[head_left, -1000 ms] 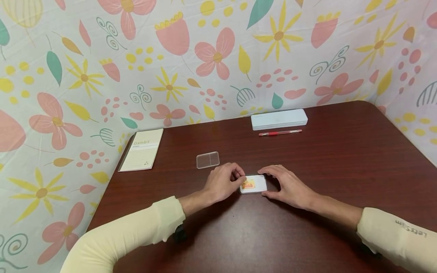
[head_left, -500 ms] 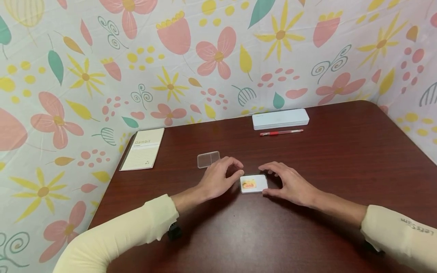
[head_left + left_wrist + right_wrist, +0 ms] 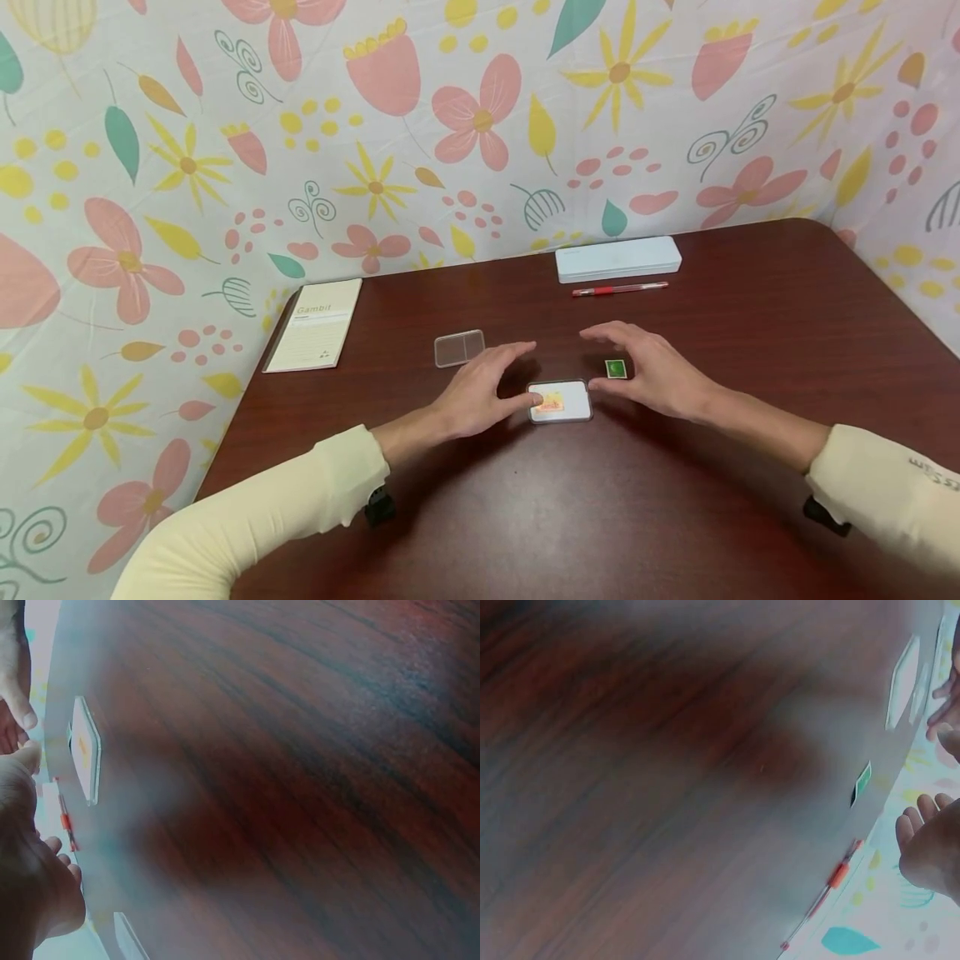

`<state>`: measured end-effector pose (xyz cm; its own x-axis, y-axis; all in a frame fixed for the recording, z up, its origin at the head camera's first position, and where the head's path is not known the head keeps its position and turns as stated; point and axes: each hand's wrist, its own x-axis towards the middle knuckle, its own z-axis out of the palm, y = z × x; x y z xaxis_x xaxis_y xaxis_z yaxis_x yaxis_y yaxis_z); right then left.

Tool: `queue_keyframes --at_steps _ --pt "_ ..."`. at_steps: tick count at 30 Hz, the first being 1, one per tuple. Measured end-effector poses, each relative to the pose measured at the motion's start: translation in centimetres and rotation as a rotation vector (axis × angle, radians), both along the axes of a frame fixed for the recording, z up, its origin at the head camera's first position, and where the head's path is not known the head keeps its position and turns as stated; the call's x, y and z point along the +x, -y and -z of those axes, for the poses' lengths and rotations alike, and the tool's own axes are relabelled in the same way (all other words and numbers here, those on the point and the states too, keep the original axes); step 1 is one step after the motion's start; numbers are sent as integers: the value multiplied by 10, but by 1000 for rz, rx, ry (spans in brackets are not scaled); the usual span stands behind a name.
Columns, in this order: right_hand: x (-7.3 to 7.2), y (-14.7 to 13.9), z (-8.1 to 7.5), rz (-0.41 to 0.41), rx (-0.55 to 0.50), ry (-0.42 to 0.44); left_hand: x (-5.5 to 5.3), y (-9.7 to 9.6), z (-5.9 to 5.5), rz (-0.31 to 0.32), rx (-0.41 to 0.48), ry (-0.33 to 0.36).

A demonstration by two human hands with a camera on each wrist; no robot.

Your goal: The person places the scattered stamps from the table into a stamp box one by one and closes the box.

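Over the left edge of a small shallow case (image 3: 576, 402) lined in white, my left hand (image 3: 476, 396) holds its fingers out, the thumb tip at or above an orange-yellow stamp-like piece (image 3: 551, 403) inside. Whether the thumb touches it, I cannot tell. My right hand (image 3: 667, 375) hovers with fingers and thumb spread, the thumb close to the case's upper right corner. Between that thumb and fingers, a small green stamp (image 3: 616, 369) with a pale border lies on the table; it shows in the right wrist view too (image 3: 863, 781). Neither hand grips anything.
A clear rectangular lid (image 3: 452, 350) lies behind my left hand. Farther back are a red pen (image 3: 619, 289) and a long pale-blue box (image 3: 618, 260). A "Gambit" notepad (image 3: 313, 327) lies at the table's left edge, and a floral cloth (image 3: 480, 200) hangs behind.
My left hand has released its pinch on the orange-yellow piece and drawn back, fingers extended. My right hand has shifted right and away from me, and the green stamp has come into view.
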<state>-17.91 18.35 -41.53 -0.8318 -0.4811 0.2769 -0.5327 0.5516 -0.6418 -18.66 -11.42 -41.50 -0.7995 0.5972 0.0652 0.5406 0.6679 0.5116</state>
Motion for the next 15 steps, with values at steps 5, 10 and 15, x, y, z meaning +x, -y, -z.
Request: queue_keyframes --at_steps 5,10,15 --pt "-7 -10 1 18 -5 -11 1 0 4 10 -17 12" --pt "-12 -22 5 56 25 -5 5 -1 9 21 -32 19" --pt "-16 -30 11 69 55 19 6 -1 14 32 -38 10"
